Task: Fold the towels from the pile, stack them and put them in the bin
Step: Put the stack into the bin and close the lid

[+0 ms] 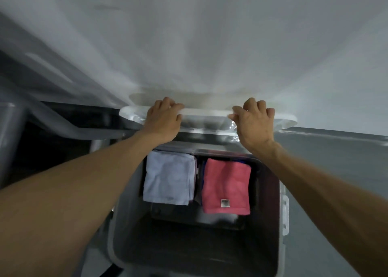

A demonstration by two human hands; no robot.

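In grey bin (126, 224): blue towel (168, 178), pink towel (226, 188), folded. On white lid (206, 113) at worktop (210, 45) edge: left grip (163, 119), right grip (254, 123), both clamped. We judge a slip could drop it onto the stacks.

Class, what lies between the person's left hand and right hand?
In the head view, a bare stretch of the rim of the white lid runs between the left hand and the right hand; both hands grip that rim.
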